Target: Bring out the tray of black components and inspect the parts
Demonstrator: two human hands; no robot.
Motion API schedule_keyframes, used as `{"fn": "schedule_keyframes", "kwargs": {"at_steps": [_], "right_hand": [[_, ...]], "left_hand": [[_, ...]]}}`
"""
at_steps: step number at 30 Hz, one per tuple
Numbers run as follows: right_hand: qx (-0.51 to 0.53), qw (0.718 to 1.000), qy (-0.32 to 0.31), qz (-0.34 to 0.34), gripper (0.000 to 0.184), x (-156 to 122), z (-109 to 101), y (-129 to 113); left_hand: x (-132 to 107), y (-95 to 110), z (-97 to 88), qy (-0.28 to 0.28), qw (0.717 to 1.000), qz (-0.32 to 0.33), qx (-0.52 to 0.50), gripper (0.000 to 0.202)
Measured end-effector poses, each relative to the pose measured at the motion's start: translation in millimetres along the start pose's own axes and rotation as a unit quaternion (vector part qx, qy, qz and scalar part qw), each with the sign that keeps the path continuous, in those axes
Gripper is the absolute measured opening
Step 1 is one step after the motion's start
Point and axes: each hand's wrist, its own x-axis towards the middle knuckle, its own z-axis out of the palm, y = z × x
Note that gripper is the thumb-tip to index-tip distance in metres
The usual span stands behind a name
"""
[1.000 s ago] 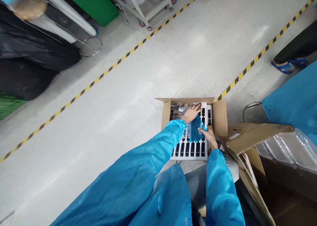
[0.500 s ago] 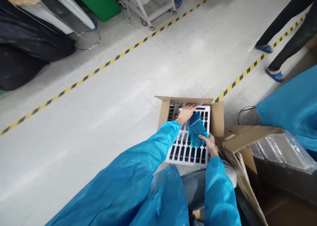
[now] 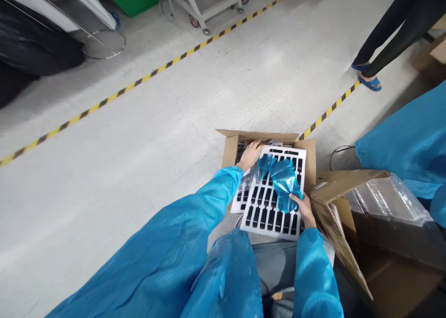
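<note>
- Clamping the near right edge of a white slotted tray of black parts, the right hand has its grip clenched, with crumpled blue plastic film pinned under the thumb.
- At the tray's far left corner lies the left hand; I cannot tell its grip.
- Tray sits tilted over an open brown cardboard box, lower centre of the frame, on the grey floor.

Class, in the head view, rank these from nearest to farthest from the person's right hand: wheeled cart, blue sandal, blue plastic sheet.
1. The blue plastic sheet, held in the right hand, over the white tray.
2. The blue sandal, on the floor, upper right.
3. The wheeled cart, top centre, beyond the striped tape.
</note>
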Motion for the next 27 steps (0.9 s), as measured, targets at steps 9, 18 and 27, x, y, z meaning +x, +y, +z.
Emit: {"fn": "schedule_keyframes", "kwargs": {"at_steps": [9,18,27], "right_hand": [[0.022,1.0,0.008,-0.007,0.051,14.0,-12.0,10.1],[0.03,0.999,-0.003,-0.013,0.048,14.2,-11.7,11.3],[0.024,1.0,-0.003,-0.011,0.059,11.7,-7.0,-0.7]], "left_hand": [[-92.3,18.9,31.8,0.017,0.992,-0.074,-0.103,0.064],[-34.0,15.8,38.3,0.038,0.972,-0.18,-0.149,0.079],[-14.1,6.8,28.9,0.074,0.96,-0.239,-0.123,0.036]]}}
